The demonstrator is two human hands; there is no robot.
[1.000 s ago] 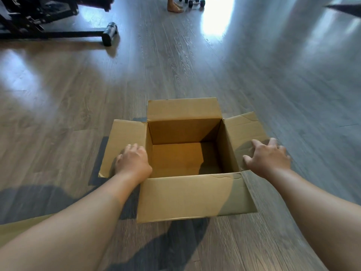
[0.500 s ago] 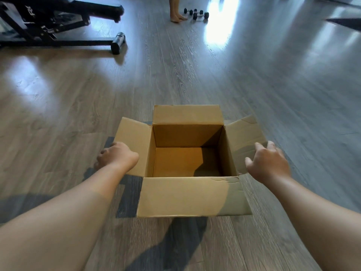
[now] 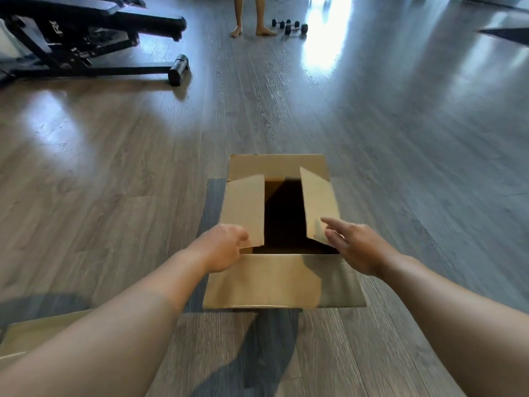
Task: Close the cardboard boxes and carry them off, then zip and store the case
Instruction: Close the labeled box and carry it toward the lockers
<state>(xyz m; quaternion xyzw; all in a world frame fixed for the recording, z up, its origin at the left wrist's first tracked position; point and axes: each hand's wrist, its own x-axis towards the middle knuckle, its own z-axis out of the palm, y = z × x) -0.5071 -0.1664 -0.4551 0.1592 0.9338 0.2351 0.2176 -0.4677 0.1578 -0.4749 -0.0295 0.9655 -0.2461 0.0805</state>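
A brown cardboard box (image 3: 283, 282) stands on the wood floor in front of me. Its left flap (image 3: 243, 207) and right flap (image 3: 319, 204) are folded in over the opening, with a dark gap between them. The far flap (image 3: 274, 164) and the near flap still lie spread outward. My left hand (image 3: 223, 247) holds the near corner of the left flap with curled fingers. My right hand (image 3: 357, 247) has straight fingers against the near end of the right flap. No case is in view.
Another piece of cardboard (image 3: 34, 330) shows at the lower left edge. A black weight bench (image 3: 86, 38) stands at the far left. A person's bare legs (image 3: 249, 21) and small dumbbells (image 3: 290, 25) are at the far end of the floor.
Both side flaps, spread outward a second ago, have been swung inward over the opening by my hands. The view has tilted up, showing more of the room.
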